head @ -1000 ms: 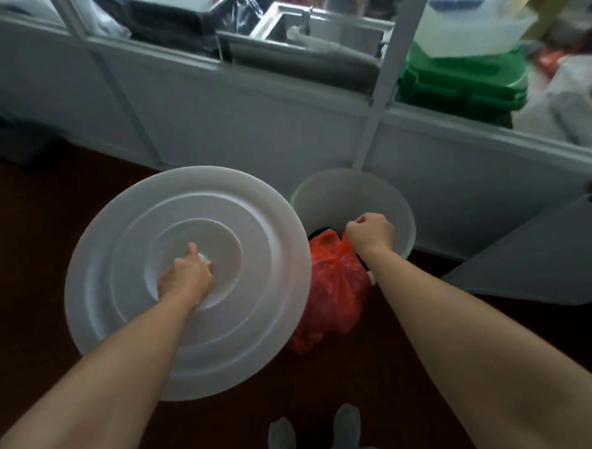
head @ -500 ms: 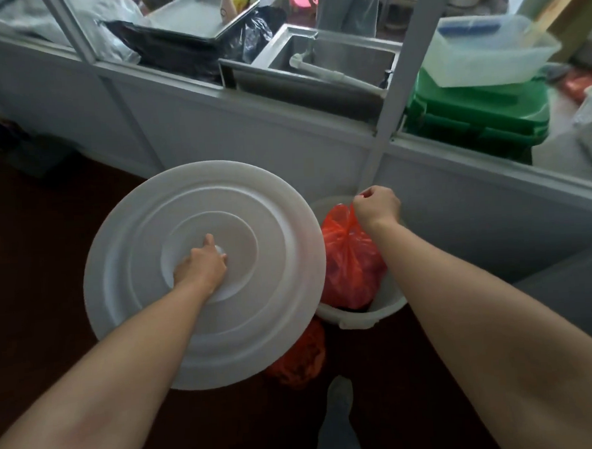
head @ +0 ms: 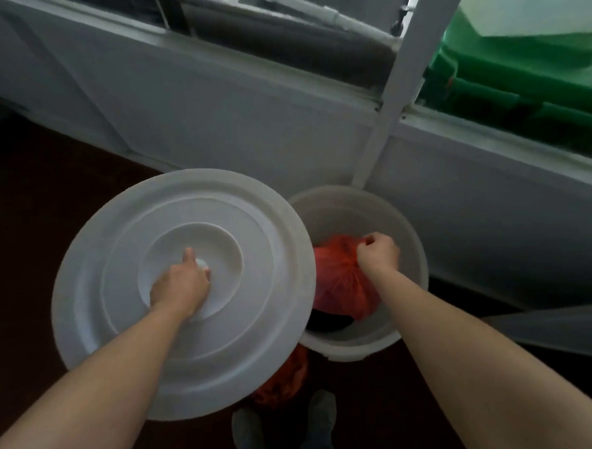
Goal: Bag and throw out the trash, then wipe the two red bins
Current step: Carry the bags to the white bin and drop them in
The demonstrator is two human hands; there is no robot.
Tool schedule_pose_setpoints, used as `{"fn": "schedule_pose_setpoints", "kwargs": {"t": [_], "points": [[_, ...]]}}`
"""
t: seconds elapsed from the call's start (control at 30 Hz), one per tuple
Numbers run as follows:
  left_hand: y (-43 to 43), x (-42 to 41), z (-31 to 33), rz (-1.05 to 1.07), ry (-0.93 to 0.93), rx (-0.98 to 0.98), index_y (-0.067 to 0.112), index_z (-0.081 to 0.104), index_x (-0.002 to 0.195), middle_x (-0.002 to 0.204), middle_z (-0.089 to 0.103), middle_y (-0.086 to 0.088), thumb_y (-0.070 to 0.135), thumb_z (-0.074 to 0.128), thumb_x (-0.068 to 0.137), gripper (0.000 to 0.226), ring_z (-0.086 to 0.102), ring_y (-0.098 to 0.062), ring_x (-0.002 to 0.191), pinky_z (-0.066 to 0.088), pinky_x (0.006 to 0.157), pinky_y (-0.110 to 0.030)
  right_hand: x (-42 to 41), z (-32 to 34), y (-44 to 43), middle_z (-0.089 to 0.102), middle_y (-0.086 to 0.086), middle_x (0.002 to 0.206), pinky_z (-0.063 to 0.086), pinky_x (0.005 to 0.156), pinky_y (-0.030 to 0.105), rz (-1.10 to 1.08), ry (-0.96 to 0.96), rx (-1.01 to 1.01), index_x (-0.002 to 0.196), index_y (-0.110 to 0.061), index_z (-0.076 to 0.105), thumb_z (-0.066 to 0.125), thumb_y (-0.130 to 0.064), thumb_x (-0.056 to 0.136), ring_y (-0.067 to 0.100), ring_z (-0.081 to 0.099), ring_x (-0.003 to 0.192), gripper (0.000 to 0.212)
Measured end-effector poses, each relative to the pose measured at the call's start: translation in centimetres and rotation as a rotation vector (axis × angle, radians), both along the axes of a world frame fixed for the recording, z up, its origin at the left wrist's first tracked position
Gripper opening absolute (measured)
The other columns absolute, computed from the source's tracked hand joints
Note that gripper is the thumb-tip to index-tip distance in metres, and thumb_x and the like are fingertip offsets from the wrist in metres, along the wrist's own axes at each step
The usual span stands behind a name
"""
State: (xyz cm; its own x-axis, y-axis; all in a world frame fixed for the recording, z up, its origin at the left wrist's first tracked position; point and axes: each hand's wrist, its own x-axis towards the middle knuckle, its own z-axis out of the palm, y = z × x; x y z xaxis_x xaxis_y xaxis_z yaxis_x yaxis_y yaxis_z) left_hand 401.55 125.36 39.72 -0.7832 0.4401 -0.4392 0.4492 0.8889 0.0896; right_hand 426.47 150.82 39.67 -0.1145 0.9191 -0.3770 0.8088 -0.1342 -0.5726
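Note:
A large round white lid (head: 120, 302) is held off to the left of a white bucket (head: 408, 232); my left hand (head: 181, 288) grips the knob at its centre. My right hand (head: 378, 254) grips the gathered top of a red trash bag (head: 339, 284), which hangs inside the bucket's mouth. Something dark lies at the bucket's bottom under the bag. A second red bag (head: 285, 379) sits on the floor beside the bucket, partly hidden by the lid.
A white partition wall (head: 248, 117) with a slanted post stands right behind the bucket. Beyond it are a green wheeled bin (head: 520, 75) and a metal sink. The floor (head: 30, 210) is dark brown. My feet (head: 284, 427) are just below the bucket.
My right hand has lowered the red bag deeper into the white bucket. The lid stays held to the left. The view has tilted downward and closer.

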Motion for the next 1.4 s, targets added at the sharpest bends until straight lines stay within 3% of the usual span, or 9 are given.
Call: {"fn": "schedule_pose_setpoints", "kwargs": {"t": [0.13, 0.27, 0.4, 0.5, 0.63, 0.83, 1.0, 1.2, 1.4], "points": [[1.7, -1.7, -4.8, -0.014, -0.004, -0.018, 0.018, 0.036, 0.127, 0.116, 0.063, -0.029, 0.043, 0.046, 0.100, 0.037, 0.062, -0.045, 0.108, 0.049, 0.087, -0.046, 0.8, -7.4, 1.0, 0.073, 0.015, 0.112, 0.050, 0.092, 0.036, -0.018, -0.022, -0.057, 0.106, -0.017, 0.076, 0.058, -0.017, 0.092, 0.035, 0.066, 0.110, 0.023], [2.1, -3.4, -9.8, -0.060, 0.009, -0.018, 0.016, 0.034, 0.129, 0.117, 0.060, -0.029, 0.043, 0.047, 0.101, 0.041, 0.061, -0.047, 0.106, 0.049, 0.086, -0.048, 1.1, -14.2, 1.1, 0.074, 0.019, 0.110, 0.052, 0.094, 0.038, -0.013, 0.017, -0.085, 0.106, -0.006, 0.076, 0.058, -0.006, 0.091, 0.035, 0.067, 0.108, 0.024], [2.2, -4.8, -13.1, -0.131, 0.026, -0.047, 0.012, 0.033, 0.136, 0.116, 0.060, -0.030, 0.042, 0.048, 0.101, 0.048, 0.061, -0.048, 0.106, 0.051, 0.087, -0.049, 1.5, -18.8, 1.1, 0.072, 0.022, 0.114, 0.051, 0.099, 0.043, -0.027, 0.004, -0.143, 0.114, 0.000, 0.073, 0.058, 0.001, 0.090, 0.037, 0.066, 0.111, 0.029], [2.0, -4.9, -14.0, -0.173, 0.036, -0.074, 0.014, 0.035, 0.133, 0.115, 0.060, -0.028, 0.042, 0.048, 0.101, 0.044, 0.062, -0.047, 0.104, 0.050, 0.084, -0.048, 1.7, -20.2, 0.9, 0.070, 0.022, 0.118, 0.049, 0.096, 0.036, -0.033, -0.022, -0.178, 0.119, 0.001, 0.071, 0.056, 0.002, 0.092, 0.037, 0.065, 0.112, 0.031], [1.7, -4.8, -13.6, -0.202, 0.027, -0.113, 0.014, 0.034, 0.137, 0.117, 0.060, -0.027, 0.042, 0.047, 0.101, 0.048, 0.061, -0.045, 0.106, 0.050, 0.085, -0.046, 1.7, -19.8, 0.0, 0.069, 0.021, 0.124, 0.045, 0.092, 0.030, -0.036, -0.039, -0.185, 0.123, -0.001, 0.070, 0.054, -0.001, 0.094, 0.034, 0.063, 0.115, 0.033], [0.3, -4.6, -12.4, -0.192, 0.025, -0.134, 0.017, 0.034, 0.136, 0.116, 0.060, -0.023, 0.043, 0.047, 0.101, 0.046, 0.061, -0.043, 0.106, 0.050, 0.085, -0.045, 0.1, -17.7, -1.3, 0.071, 0.021, 0.119, 0.047, 0.098, 0.035, 0.010, -0.038, -0.173, 0.114, -0.003, 0.074, 0.056, -0.010, 0.097, 0.037, 0.063, 0.116, 0.026], [-3.2, -5.5, -10.5, -0.140, 0.041, -0.085, 0.019, 0.038, 0.129, 0.114, 0.063, -0.023, 0.043, 0.050, 0.099, 0.041, 0.063, -0.043, 0.104, 0.050, 0.083, -0.045, -2.7, -14.5, -4.1, 0.073, 0.019, 0.112, 0.048, 0.095, 0.035, 0.048, -0.009, -0.146, 0.103, -0.007, 0.076, 0.055, -0.015, 0.096, 0.037, 0.065, 0.111, 0.024], [-9.7, -8.9, -9.1, -0.094, 0.028, -0.047, 0.021, 0.039, 0.123, 0.113, 0.066, -0.025, 0.042, 0.050, 0.098, 0.035, 0.065, -0.044, 0.103, 0.051, 0.083, -0.046, -7.1, -11.3, -10.8, 0.074, 0.012, 0.114, 0.047, 0.096, 0.033, 0.078, -0.012, -0.122, 0.109, -0.016, 0.076, 0.053, -0.020, 0.095, 0.034, 0.063, 0.114, 0.026], [-17.7, -11.4, -8.0, -0.103, -0.007, -0.073, 0.020, 0.039, 0.124, 0.114, 0.066, -0.024, 0.041, 0.048, 0.099, 0.034, 0.065, -0.041, 0.106, 0.050, 0.085, -0.044, -9.3, -10.3, -20.3, 0.073, 0.015, 0.113, 0.045, 0.087, 0.029, 0.048, 0.010, -0.102, 0.108, -0.012, 0.075, 0.055, -0.017, 0.094, 0.034, 0.063, 0.111, 0.024]]}}
